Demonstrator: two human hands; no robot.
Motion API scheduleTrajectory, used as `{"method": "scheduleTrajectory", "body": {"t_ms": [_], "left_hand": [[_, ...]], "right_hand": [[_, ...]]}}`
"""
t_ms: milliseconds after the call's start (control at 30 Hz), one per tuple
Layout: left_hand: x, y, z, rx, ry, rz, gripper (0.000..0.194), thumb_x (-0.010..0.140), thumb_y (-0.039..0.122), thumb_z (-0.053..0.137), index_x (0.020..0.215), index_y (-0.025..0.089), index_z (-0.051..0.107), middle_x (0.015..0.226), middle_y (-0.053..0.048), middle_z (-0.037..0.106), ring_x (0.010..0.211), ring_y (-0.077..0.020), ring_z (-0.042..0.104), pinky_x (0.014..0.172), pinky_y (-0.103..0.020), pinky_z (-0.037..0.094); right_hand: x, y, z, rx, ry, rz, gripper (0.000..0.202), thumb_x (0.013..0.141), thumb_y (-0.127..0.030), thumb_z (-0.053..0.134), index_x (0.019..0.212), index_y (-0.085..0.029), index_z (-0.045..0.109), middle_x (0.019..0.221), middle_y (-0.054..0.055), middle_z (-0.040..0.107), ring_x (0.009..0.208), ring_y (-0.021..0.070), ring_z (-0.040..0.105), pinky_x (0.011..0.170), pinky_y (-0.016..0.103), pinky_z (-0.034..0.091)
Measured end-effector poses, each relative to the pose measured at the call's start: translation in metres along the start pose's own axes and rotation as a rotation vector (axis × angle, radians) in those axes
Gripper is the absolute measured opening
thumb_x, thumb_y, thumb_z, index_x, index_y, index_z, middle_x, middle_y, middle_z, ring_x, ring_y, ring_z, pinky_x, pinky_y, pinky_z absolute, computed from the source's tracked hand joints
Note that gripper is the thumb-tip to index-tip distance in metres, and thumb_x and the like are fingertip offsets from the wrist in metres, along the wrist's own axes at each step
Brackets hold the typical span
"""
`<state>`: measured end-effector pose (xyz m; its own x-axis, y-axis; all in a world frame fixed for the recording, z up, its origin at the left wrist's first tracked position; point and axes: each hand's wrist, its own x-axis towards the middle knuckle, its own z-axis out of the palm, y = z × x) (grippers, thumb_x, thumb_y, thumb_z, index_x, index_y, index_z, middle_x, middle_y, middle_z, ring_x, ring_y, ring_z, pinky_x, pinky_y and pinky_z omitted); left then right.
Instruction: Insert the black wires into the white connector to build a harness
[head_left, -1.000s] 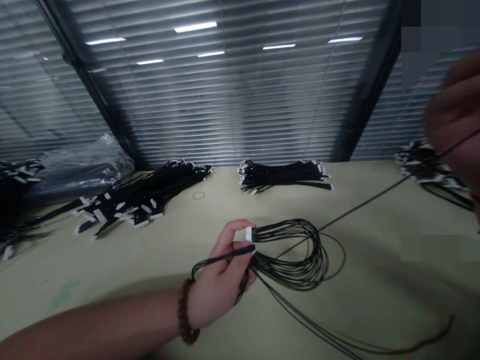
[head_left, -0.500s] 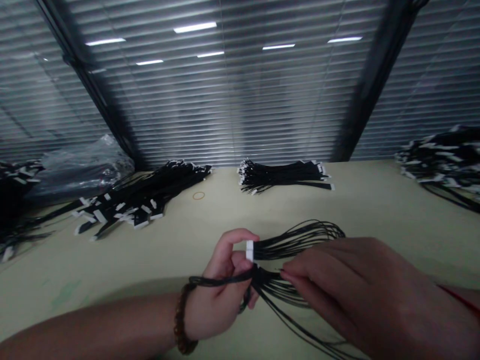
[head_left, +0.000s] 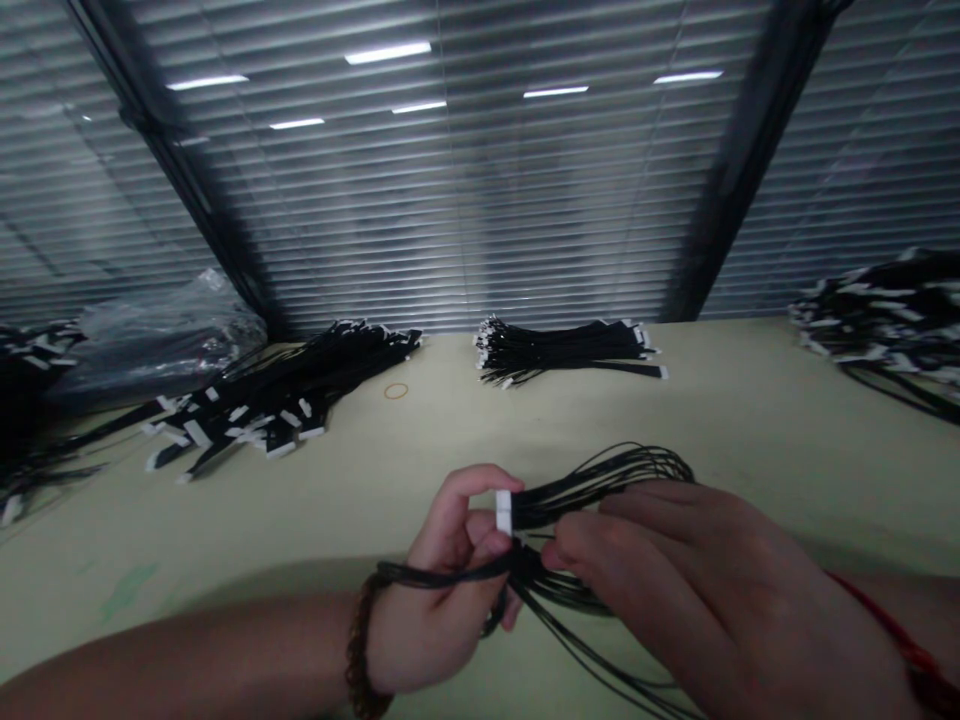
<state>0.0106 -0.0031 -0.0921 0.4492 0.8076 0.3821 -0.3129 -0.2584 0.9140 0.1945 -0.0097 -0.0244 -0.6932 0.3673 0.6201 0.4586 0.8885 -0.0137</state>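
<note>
My left hand [head_left: 439, 590] grips a looped bundle of thin black wires [head_left: 615, 472] just behind its white connector [head_left: 503, 511], pinched between thumb and forefinger. A bead bracelet [head_left: 358, 640] circles that wrist. My right hand [head_left: 690, 580] lies over the loop's near side, its fingertips closed on the wires right beside the connector. Loose wire ends trail toward the lower right across the pale green table [head_left: 750, 430].
Piles of black wire harnesses with white connectors lie at the back: a left pile [head_left: 277, 395], a centre pile [head_left: 566, 350] and a right pile [head_left: 885, 315]. A clear plastic bag [head_left: 161, 335] sits far left. A small rubber band [head_left: 396, 391] lies on the table. Slatted blinds stand behind.
My right hand came down from the upper right onto the wire loop and now pinches the wires at the connector. The left hand has shifted slightly toward me with the bundle.
</note>
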Motion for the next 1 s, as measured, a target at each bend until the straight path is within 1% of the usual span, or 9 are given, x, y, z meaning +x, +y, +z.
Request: {"method": "scheduleTrajectory", "body": {"t_ms": [167,267,400,533,667,800,933,1000], "left_hand": [[0.0020,-0.0005,0.0008,-0.017,-0.014,0.021,0.020,0.095,0.029,0.036,0.114,0.033,0.040,0.064,0.007,0.047,0.047,-0.0002,0.041,0.047,-0.006,0.036],[0.0021,-0.0016,0.0013,-0.022,-0.017,0.047,0.021,0.095,0.027,0.036,0.115,0.032,0.040,0.066,0.006,0.048,0.047,0.0001,0.041,0.046,-0.006,0.035],[0.0010,-0.0036,0.0005,-0.022,-0.028,0.068,0.021,0.095,0.027,0.036,0.116,0.031,0.040,0.064,0.006,0.047,0.047,-0.0003,0.041,0.045,-0.006,0.035],[-0.0009,-0.0028,-0.0004,0.025,-0.008,0.037,0.021,0.095,0.027,0.036,0.116,0.031,0.040,0.059,0.007,0.043,0.047,-0.0013,0.040,0.046,-0.007,0.035],[-0.0009,0.0006,0.0003,0.061,-0.018,0.044,0.022,0.095,0.028,0.037,0.116,0.032,0.039,0.061,0.007,0.041,0.050,-0.0023,0.039,0.046,-0.008,0.033],[0.0003,0.0031,0.0004,0.084,-0.008,0.044,0.021,0.095,0.025,0.036,0.115,0.032,0.040,0.064,0.006,0.042,0.050,-0.0015,0.037,0.046,-0.008,0.030],[0.0004,0.0036,-0.0003,0.103,0.007,-0.013,0.021,0.095,0.027,0.036,0.115,0.030,0.040,0.061,0.006,0.042,0.050,-0.0022,0.037,0.046,-0.009,0.029],[0.0000,0.0033,-0.0007,0.096,0.012,-0.036,0.020,0.095,0.027,0.036,0.115,0.029,0.040,0.061,0.006,0.042,0.049,-0.0025,0.038,0.046,-0.010,0.030]], "right_hand": [[0.0033,-0.0023,-0.0006,-0.092,0.014,-0.050,0.034,0.094,-0.011,0.024,0.082,-0.015,0.056,0.069,0.001,0.059,0.059,0.0122,0.049,0.056,0.030,0.035],[0.0022,-0.0020,0.0008,-0.176,0.009,-0.102,0.033,0.095,-0.013,0.025,0.084,-0.014,0.057,0.071,0.002,0.062,0.060,0.0126,0.052,0.054,0.030,0.036],[-0.0005,-0.0006,0.0018,-0.222,0.049,-0.131,0.031,0.095,-0.011,0.026,0.089,-0.012,0.056,0.074,0.003,0.064,0.065,0.0134,0.055,0.057,0.030,0.039],[-0.0007,0.0006,-0.0007,-0.238,0.006,-0.164,0.031,0.094,-0.010,0.027,0.090,-0.011,0.058,0.075,0.004,0.065,0.066,0.0145,0.058,0.055,0.031,0.040],[0.0001,0.0009,-0.0010,-0.255,0.013,-0.165,0.033,0.093,-0.010,0.027,0.087,-0.012,0.059,0.074,0.004,0.064,0.065,0.0149,0.058,0.053,0.031,0.040],[-0.0006,-0.0003,0.0027,-0.269,0.050,-0.181,0.032,0.092,-0.009,0.028,0.085,-0.011,0.060,0.073,0.005,0.065,0.065,0.0148,0.059,0.053,0.031,0.042],[-0.0015,-0.0012,0.0042,-0.327,0.073,-0.241,0.031,0.089,-0.006,0.031,0.081,-0.011,0.060,0.070,0.005,0.066,0.063,0.0171,0.062,0.050,0.032,0.043],[-0.0018,-0.0009,0.0038,-0.346,0.047,-0.259,0.030,0.088,-0.006,0.031,0.083,-0.011,0.060,0.069,0.005,0.065,0.062,0.0177,0.062,0.049,0.032,0.044]]}}
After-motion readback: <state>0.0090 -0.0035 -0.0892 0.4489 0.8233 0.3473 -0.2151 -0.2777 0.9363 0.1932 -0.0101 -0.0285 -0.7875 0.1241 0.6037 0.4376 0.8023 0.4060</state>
